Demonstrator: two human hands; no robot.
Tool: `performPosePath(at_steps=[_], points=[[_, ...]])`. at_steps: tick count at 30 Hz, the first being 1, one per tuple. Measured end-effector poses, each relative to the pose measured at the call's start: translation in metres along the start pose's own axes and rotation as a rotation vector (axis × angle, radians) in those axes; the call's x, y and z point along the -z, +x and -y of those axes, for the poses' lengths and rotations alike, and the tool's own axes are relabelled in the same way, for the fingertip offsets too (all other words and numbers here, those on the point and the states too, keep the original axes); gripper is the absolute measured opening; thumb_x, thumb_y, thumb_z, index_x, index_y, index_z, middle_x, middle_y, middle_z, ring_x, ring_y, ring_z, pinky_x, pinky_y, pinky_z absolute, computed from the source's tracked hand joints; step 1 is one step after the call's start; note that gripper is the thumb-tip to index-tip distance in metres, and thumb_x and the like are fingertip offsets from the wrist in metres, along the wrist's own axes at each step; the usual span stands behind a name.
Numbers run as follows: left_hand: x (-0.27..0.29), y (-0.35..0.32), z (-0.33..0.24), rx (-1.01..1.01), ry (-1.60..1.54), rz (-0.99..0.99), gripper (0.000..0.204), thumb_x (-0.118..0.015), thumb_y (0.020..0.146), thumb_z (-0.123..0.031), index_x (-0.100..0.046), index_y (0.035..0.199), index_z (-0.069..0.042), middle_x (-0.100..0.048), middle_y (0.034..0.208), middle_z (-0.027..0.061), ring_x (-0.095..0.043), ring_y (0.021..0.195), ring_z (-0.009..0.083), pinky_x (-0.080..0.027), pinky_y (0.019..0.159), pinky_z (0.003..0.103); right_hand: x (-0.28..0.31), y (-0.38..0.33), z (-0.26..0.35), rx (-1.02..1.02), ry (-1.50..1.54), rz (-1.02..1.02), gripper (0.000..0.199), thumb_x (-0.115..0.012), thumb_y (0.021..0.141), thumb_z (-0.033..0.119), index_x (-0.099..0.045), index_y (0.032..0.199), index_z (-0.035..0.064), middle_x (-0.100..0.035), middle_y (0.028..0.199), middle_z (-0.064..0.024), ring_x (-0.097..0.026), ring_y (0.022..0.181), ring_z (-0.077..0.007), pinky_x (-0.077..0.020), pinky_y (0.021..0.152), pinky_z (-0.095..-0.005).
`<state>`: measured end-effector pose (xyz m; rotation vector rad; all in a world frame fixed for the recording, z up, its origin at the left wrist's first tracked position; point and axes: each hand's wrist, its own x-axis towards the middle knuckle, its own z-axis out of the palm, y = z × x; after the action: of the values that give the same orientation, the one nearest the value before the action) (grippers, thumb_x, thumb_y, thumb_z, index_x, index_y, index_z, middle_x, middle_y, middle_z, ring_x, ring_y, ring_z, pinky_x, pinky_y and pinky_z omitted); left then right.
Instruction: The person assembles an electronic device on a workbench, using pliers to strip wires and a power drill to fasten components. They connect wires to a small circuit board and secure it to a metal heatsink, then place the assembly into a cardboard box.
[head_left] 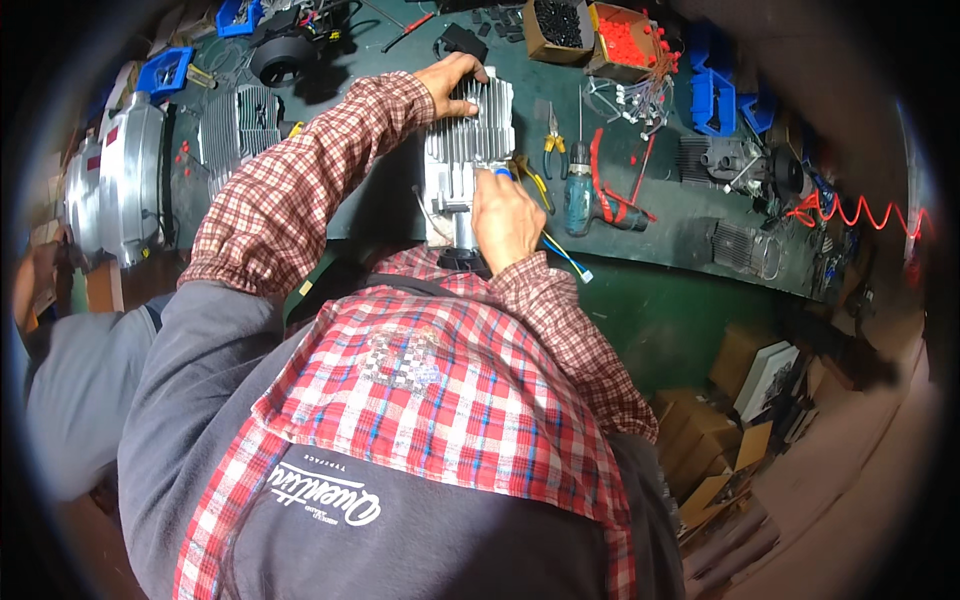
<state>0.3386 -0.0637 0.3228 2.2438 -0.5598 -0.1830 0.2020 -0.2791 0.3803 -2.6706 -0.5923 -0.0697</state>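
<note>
A silver finned metal housing (470,135) lies on the green workbench in front of me, its near end at the bench edge by my apron. My left hand (455,84) grips its far end, thumb and fingers spread across the fins. On the housing's near right side, my right hand (508,218) is closed with curled fingers. A bit of blue (503,172) shows at those fingertips; what it belongs to is hidden. Yellow-handled pliers (534,180) lie just right of the housing, and a wire with a white connector (586,275) hangs by the bench edge.
A teal cordless drill (579,195), pliers (554,140) and red-handled tools lie to the right. Boxes of black parts (560,30) and red caps (625,45) stand behind. Large silver housings (132,180) stand left, near another person's sleeve (90,375). Cardboard boxes (700,440) sit below right.
</note>
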Motion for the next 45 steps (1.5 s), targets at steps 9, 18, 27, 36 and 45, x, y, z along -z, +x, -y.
performPosePath(at_steps=[9,18,27,36,45], points=[[-0.025,-0.035,-0.051,0.243,0.247,-0.174,0.097,-0.082,0.062,-0.05,-0.035,0.142,-0.02,-0.024,0.153,0.0141,-0.022,0.14,0.039,-0.025,0.111,0.059,0.028,0.023,-0.057,0.197,-0.304,0.071,0.009,-0.061,0.077,0.012,-0.063,0.086,0.0123,-0.062,0.078,-0.0064,-0.062,0.075,-0.0258,-0.0496,0.065,-0.0377],[-0.036,-0.037,-0.075,0.37,0.352,-0.12,0.101,-0.081,0.065,-0.045,-0.026,0.147,-0.025,-0.015,0.156,0.0112,-0.012,0.144,0.0378,-0.023,0.109,0.063,0.004,0.044,-0.068,0.018,0.286,0.08,0.05,-0.063,0.087,0.02,-0.05,0.135,0.013,-0.054,0.125,-0.0172,-0.049,0.116,-0.0368,-0.042,0.096,-0.0442],[-0.044,-0.037,-0.076,0.382,0.356,-0.186,0.098,-0.083,0.062,-0.041,-0.032,0.144,-0.026,-0.02,0.155,0.009,-0.016,0.143,0.0347,-0.027,0.108,0.062,-0.037,0.023,-0.041,-0.504,0.916,0.23,0.084,-0.064,0.087,0.011,-0.009,0.15,-0.0006,-0.048,0.134,-0.0283,-0.053,0.119,-0.0347,-0.0412,0.099,-0.0388],[-0.047,-0.038,-0.072,0.36,0.328,-0.246,0.093,-0.083,0.063,-0.038,-0.035,0.142,-0.027,-0.02,0.155,0.0082,-0.016,0.143,0.0344,-0.026,0.107,0.063,-0.026,0.03,-0.023,-0.516,0.708,0.2,0.067,-0.06,0.09,0.005,-0.022,0.146,-0.0003,-0.051,0.131,-0.0199,-0.053,0.115,-0.0243,-0.0428,0.096,-0.0333],[-0.048,-0.04,-0.069,0.327,0.279,-0.247,0.089,-0.083,0.065,-0.039,-0.037,0.141,-0.027,-0.019,0.155,0.0066,-0.016,0.143,0.0328,-0.025,0.106,0.066,-0.049,0.019,-0.042,-0.478,0.829,0.17,0.069,-0.069,0.081,0.007,-0.034,0.139,-0.0012,-0.046,0.128,-0.0219,-0.043,0.121,-0.036,-0.0328,0.104,-0.0457]])
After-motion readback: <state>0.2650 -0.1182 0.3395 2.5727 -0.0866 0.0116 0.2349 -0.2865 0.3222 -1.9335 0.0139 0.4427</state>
